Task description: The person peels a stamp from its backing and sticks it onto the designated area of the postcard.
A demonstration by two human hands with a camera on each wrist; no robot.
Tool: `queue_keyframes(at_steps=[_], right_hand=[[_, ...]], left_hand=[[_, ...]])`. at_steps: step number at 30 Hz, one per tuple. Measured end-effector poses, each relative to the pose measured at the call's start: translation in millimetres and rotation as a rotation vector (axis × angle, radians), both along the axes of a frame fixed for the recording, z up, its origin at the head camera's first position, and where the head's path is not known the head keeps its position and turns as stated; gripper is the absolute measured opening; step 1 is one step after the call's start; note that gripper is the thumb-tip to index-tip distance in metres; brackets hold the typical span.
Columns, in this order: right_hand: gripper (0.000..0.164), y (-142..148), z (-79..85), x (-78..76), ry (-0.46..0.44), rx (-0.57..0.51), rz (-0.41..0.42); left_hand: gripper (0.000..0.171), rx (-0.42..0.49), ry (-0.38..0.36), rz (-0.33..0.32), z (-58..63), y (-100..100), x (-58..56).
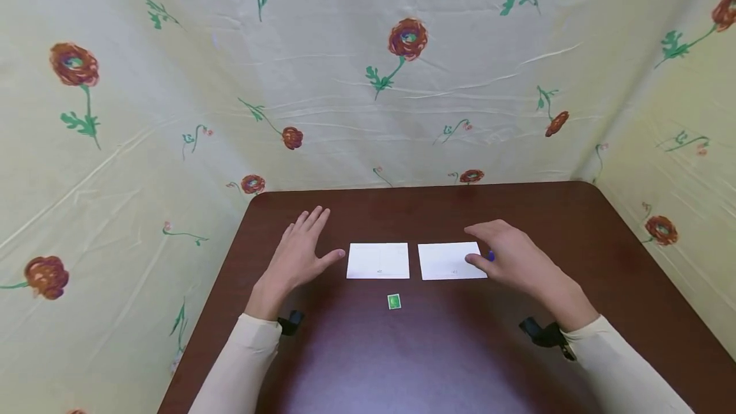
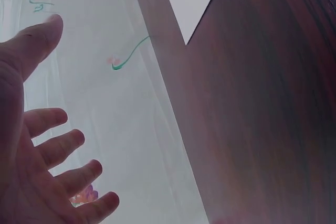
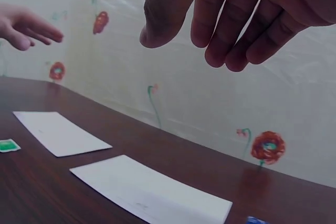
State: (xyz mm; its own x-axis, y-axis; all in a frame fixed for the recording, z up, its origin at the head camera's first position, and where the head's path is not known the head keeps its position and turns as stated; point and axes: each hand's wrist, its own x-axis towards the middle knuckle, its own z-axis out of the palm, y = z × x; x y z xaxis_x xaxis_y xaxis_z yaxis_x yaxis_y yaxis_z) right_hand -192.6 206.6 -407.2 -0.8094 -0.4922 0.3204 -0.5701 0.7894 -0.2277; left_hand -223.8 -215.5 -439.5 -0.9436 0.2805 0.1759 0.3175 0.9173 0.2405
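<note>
Two white paper rectangles lie side by side on the table, a left one (image 1: 377, 260) and a right one (image 1: 448, 260), each with a faint small mark near its lower edge. In front of them lies a small green square with a white border (image 1: 393, 301). My left hand (image 1: 299, 251) hovers beside the left paper, fingers extended and thumb apart, holding nothing. My right hand (image 1: 514, 257) is raised over the right end of the other paper, its fingers loosely bent and nothing between them. A small blue object (image 3: 256, 221) lies past that paper's right end, mostly hidden by the hand in the head view.
The dark brown table (image 1: 425, 363) has rounded far corners. Flower-printed cloth (image 1: 339, 69) hangs behind it and along both sides. Dark straps with small cameras sit on both wrists, below white sleeves (image 1: 241, 360).
</note>
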Motion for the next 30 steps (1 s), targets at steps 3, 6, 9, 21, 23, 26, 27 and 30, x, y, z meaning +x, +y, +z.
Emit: queue_keyframes(at_steps=[3, 6, 9, 21, 23, 26, 27, 30], right_hand=[[0.046, -11.5, -3.1, -0.9, -0.011, -0.005, 0.019], [0.046, -22.6, -5.0, -1.9, -0.041, -0.009, 0.03], [0.045, -33.1, -6.8, -2.8, -0.061, -0.015, 0.047], [0.033, -70.1, -17.2, -4.5, -0.07, 0.004, 0.141], [0.03, -76.0, -20.8, -5.0, -0.064, 0.019, 0.156], [0.027, -84.0, -27.8, -6.1, -0.065, 0.042, 0.178], [0.026, -86.6, -30.3, -6.3, -0.073, 0.046, 0.181], [0.027, -93.2, -38.3, -6.3, -0.083, 0.051, 0.2]], left_hand=[[0.093, 0.002, -0.013, -0.011, -2.1, 4.0, -0.3], [0.089, 0.003, -0.022, -0.026, -4.6, 7.5, -1.1], [0.086, 0.009, -0.032, -0.034, -7.5, 10.5, -2.6], [0.078, 0.009, -0.056, -0.074, -22.5, 24.3, -9.6], [0.077, -0.006, -0.059, -0.079, -25.7, 27.0, -10.8], [0.075, -0.022, -0.063, -0.09, -30.1, 30.5, -12.4], [0.075, -0.026, -0.063, -0.095, -31.5, 31.5, -12.8], [0.073, -0.034, -0.071, -0.101, -35.9, 34.3, -14.0]])
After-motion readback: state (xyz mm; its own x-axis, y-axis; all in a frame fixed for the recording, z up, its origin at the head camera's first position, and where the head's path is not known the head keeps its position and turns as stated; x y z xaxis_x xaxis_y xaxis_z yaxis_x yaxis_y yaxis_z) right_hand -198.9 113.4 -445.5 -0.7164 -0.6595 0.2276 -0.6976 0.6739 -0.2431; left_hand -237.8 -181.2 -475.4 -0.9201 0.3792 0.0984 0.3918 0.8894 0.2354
